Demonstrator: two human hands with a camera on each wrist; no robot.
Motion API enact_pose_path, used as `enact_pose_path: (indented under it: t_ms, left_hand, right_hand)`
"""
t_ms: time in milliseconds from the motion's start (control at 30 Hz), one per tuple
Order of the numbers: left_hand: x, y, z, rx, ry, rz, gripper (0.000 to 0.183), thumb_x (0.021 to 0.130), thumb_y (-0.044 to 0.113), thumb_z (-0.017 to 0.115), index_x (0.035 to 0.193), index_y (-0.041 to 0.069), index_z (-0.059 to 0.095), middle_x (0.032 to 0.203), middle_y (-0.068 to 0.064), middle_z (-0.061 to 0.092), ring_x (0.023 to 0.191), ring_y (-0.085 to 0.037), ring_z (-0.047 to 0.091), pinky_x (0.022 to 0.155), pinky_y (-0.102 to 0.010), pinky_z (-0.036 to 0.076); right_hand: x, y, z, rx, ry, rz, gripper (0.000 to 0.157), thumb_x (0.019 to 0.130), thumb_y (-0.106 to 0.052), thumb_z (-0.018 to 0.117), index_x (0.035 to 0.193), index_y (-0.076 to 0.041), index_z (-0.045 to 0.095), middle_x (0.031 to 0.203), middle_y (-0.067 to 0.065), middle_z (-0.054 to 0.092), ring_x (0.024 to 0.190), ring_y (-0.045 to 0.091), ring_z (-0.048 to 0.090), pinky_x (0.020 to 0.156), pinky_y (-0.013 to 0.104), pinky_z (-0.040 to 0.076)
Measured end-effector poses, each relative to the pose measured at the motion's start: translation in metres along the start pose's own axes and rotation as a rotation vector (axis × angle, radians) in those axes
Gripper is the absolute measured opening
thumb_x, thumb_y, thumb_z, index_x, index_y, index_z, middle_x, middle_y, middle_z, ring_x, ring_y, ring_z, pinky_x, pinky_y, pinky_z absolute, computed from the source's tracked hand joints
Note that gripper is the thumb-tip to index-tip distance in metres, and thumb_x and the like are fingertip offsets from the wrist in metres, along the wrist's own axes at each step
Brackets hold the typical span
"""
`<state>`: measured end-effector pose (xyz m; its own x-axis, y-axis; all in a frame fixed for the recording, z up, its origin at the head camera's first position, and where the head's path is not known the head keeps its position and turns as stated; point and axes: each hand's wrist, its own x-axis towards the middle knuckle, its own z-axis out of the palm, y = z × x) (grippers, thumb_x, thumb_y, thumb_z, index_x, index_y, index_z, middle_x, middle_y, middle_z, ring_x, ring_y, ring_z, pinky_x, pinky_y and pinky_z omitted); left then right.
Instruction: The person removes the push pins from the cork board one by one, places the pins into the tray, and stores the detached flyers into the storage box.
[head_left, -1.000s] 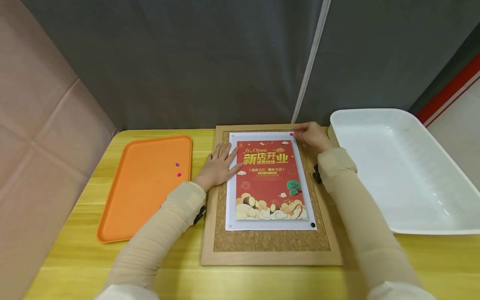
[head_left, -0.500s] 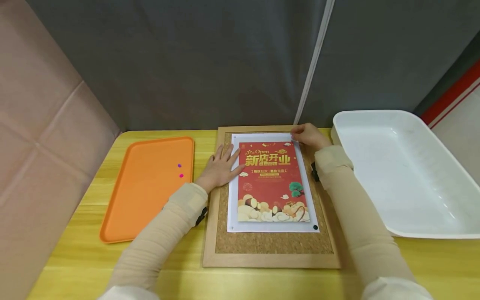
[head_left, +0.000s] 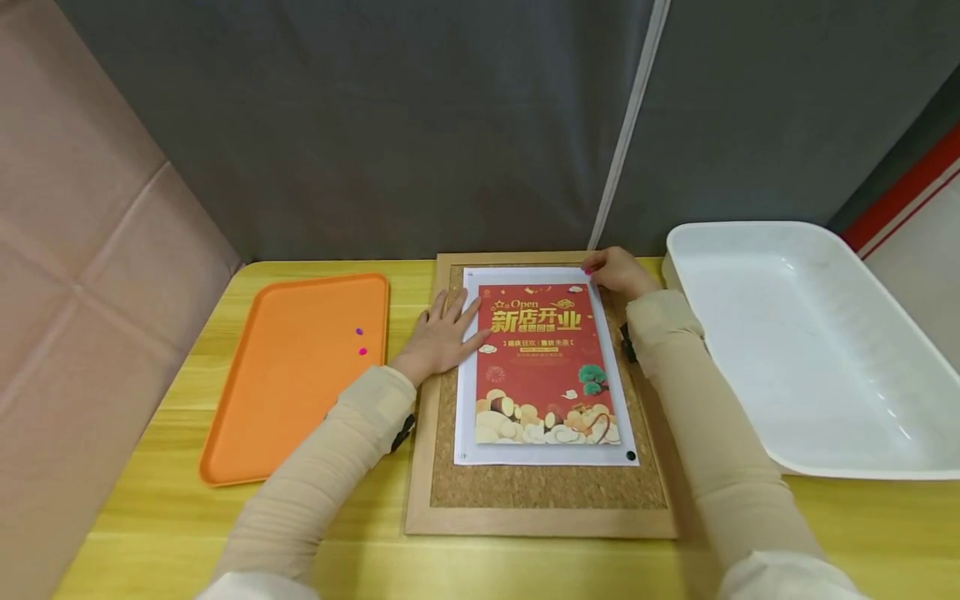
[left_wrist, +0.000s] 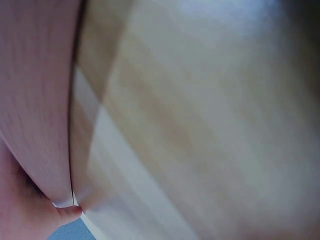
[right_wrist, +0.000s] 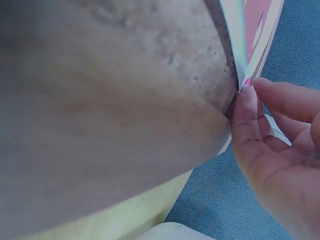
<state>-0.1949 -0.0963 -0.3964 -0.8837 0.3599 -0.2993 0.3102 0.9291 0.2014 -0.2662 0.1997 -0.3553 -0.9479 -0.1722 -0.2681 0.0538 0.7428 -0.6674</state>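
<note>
Pink pushpin [head_left: 588, 271] pinched in right fingers [right_wrist: 245, 117], left fingers [head_left: 454, 305] spread on poster [head_left: 543, 375], two pins [head_left: 363, 352] in orange tray [head_left: 288, 383]

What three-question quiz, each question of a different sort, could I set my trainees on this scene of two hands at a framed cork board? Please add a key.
1. Multiple choice. From the person's side, which corner of the white rectangular paper sheet bears the round black pin?
A) far left
B) near left
C) near right

2. Count. How many small coloured pins lie in the orange rectangular plastic tray?

3. Fill the gap. At the sheet's far right corner, the bare right hand pinches a small ____ pin.

Key: 1. C; 2. two; 3. pink.
</note>
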Motion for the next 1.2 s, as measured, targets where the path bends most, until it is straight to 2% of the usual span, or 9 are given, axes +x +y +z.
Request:
enact_pose_path:
  t_ms: [100, 433, 500, 567, 667, 733, 900, 1200]
  left_hand:
    - [-0.0001, 0.0003, -0.0003, -0.001, 0.0, -0.002, 0.071, 0.097, 0.062, 0.024, 0.154, 0.029, -0.002, 0.163, -0.003, -0.009, 0.149, -0.033, -0.013, 0.119, -0.06, 0.008]
    - [-0.0007, 0.0024, -0.0011, -0.009, 0.002, -0.002, 0.072, 0.096, 0.062, 0.025, 0.154, 0.03, -0.002, 0.163, -0.003, -0.009, 0.149, -0.033, -0.013, 0.119, -0.06, 0.009]
    - [-0.001, 0.0027, -0.0015, -0.011, 0.0, -0.002, 0.072, 0.096, 0.062, 0.025, 0.154, 0.03, -0.002, 0.163, -0.003, -0.009, 0.149, -0.033, -0.013, 0.119, -0.06, 0.008]
    - [-0.0011, 0.0029, -0.002, -0.011, -0.002, -0.002, 0.072, 0.097, 0.062, 0.025, 0.154, 0.03, -0.002, 0.163, -0.003, -0.009, 0.149, -0.033, -0.013, 0.119, -0.06, 0.008]
    - [-0.0012, 0.0033, -0.0027, -0.007, -0.001, -0.002, 0.072, 0.097, 0.062, 0.025, 0.154, 0.029, -0.002, 0.163, -0.003, -0.009, 0.149, -0.034, -0.013, 0.119, -0.06, 0.008]
    - [-0.0013, 0.0035, -0.0028, -0.004, 0.001, -0.003, 0.071, 0.097, 0.062, 0.025, 0.154, 0.03, -0.002, 0.163, -0.003, -0.009, 0.149, -0.033, -0.013, 0.119, -0.06, 0.008]
    - [-0.0011, 0.0039, -0.0017, -0.004, -0.004, -0.004, 0.071, 0.097, 0.062, 0.024, 0.154, 0.03, -0.003, 0.163, -0.003, -0.01, 0.149, -0.033, -0.014, 0.119, -0.06, 0.008]
    - [0.0, 0.0026, 0.0017, 0.01, 0.002, -0.01, 0.071, 0.097, 0.061, 0.025, 0.154, 0.03, -0.002, 0.163, -0.002, -0.009, 0.149, -0.033, -0.013, 0.119, -0.059, 0.01]
  right_hand:
    - [0.0019, 0.0006, 0.0002, 0.003, -0.01, 0.017, 0.04, 0.088, 0.002, 0.049, 0.126, 0.013, 0.053, 0.129, 0.032, 0.051, 0.106, 0.036, 0.048, 0.093, 0.038, 0.047]
    - [0.005, 0.0038, -0.0038, 0.006, -0.039, 0.045, 0.037, 0.091, 0.003, 0.048, 0.126, 0.012, 0.053, 0.128, 0.032, 0.05, 0.104, 0.036, 0.046, 0.102, 0.047, 0.045]
    - [0.0054, 0.0039, -0.0046, -0.007, -0.038, 0.041, 0.036, 0.091, 0.003, 0.049, 0.125, 0.012, 0.054, 0.127, 0.032, 0.051, 0.102, 0.035, 0.047, 0.098, 0.044, 0.047]
    - [0.0058, 0.0042, -0.0055, -0.02, -0.029, 0.033, 0.035, 0.09, 0.003, 0.05, 0.123, 0.012, 0.056, 0.122, 0.031, 0.054, 0.097, 0.032, 0.048, 0.089, 0.035, 0.049]
    - [0.0063, 0.0042, -0.0065, -0.041, -0.017, 0.021, 0.032, 0.089, 0.004, 0.051, 0.119, 0.013, 0.058, 0.11, 0.028, 0.057, 0.089, 0.028, 0.05, 0.074, 0.023, 0.044]
    - [0.0067, 0.0039, -0.0067, -0.045, -0.014, 0.026, 0.031, 0.089, 0.004, 0.052, 0.118, 0.013, 0.058, 0.104, 0.025, 0.057, 0.087, 0.026, 0.05, 0.07, 0.02, 0.042]
    - [0.0081, 0.0036, -0.0047, -0.061, -0.009, 0.052, 0.029, 0.089, 0.003, 0.052, 0.116, 0.012, 0.058, 0.101, 0.021, 0.056, 0.087, 0.026, 0.05, 0.073, 0.023, 0.044]
    - [0.0103, 0.0043, 0.0019, -0.068, 0.009, 0.078, 0.027, 0.09, -0.001, 0.054, 0.114, 0.01, 0.059, 0.111, 0.025, 0.056, 0.09, 0.028, 0.051, 0.079, 0.032, 0.048]
